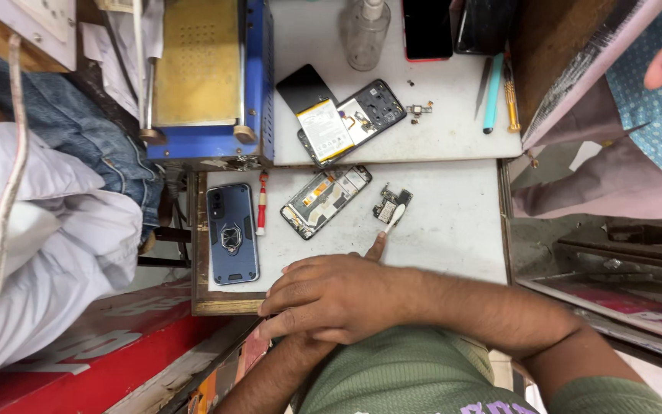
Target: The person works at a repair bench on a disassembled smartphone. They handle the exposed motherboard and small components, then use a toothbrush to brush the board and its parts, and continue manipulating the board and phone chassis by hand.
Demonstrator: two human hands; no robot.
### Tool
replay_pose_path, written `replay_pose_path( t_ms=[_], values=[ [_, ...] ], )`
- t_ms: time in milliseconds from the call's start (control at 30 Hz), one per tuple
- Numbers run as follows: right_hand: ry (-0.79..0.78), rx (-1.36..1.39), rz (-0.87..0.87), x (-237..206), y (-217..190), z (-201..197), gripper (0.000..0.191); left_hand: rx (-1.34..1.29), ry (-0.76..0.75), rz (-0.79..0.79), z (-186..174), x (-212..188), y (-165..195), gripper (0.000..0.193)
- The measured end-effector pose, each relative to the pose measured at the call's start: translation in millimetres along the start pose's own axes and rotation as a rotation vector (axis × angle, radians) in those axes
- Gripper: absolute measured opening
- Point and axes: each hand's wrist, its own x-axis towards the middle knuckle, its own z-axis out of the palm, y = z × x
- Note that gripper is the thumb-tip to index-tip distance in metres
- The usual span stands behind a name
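On the white table (453,222), just past the fingertips, the right hand (331,295) pinches a small white brush (394,218) against a loose circuit board (389,205); the left hand (285,330) lies tucked under it, its grip hidden. Short, light strokes with the board pinned flat would likely clean best. The brush's long axis runs diagonally, bristles up-right toward the board, beside an opened phone frame (325,201).

A white table (453,222) fills the frame's centre. On it lie a blue phone case (232,234), a red screwdriver (262,205), a phone frame (325,201) and a circuit board (390,205). An opened phone (352,121) lies above these.
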Motion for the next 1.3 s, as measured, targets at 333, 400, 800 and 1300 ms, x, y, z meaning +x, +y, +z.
replay_pose_path(
  t_ms=[333,400,800,1300],
  values=[
    [0.642,-0.412,0.896,-130.5,43.5,-6.9,0.052,-0.109,-0.496,0.087,-76.2,22.0,8.3,0.061],
    [0.661,-0.415,0.927,-139.5,40.4,-3.3,0.053,-0.113,-0.494,0.092,-77.7,35.6,12.5,0.061],
    [0.597,-0.397,0.982,-135.4,43.9,-0.2,0.065,-0.100,-0.492,0.110,-78.3,27.1,7.3,0.062],
    [0.689,-0.394,0.940,-137.1,52.3,7.0,0.064,-0.082,-0.458,0.122,-71.5,29.1,4.4,0.060]
  ],
)
